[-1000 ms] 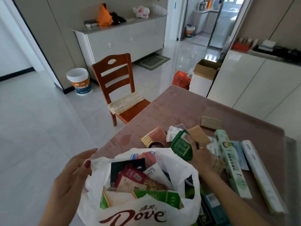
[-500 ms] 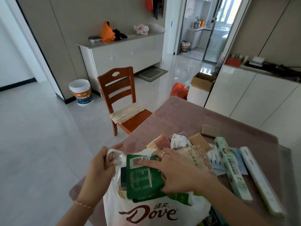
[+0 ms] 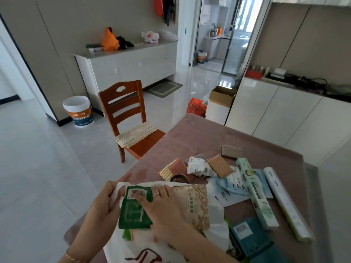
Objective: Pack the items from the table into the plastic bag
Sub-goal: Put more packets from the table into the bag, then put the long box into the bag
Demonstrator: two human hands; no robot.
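Packing is under way: the left hand [image 3: 106,204] grips the plastic bag [image 3: 117,243] by its rim, and the right hand [image 3: 163,211] presses flat-fingered on a green packet [image 3: 133,211] at the bag's mouth, which likely needs pushing deeper.

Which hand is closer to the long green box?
Right. The right hand presses the green packet, left of the long green box; the left hand grips the bag farther left.

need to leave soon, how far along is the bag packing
Done: the plastic bag already holds packets, a beige packet at its mouth. In hand: the left hand grips the bag's rim; the right hand presses a green packet in. Left on the table: a tan sponge, a white sachet, a long green box, a white box, a teal box.
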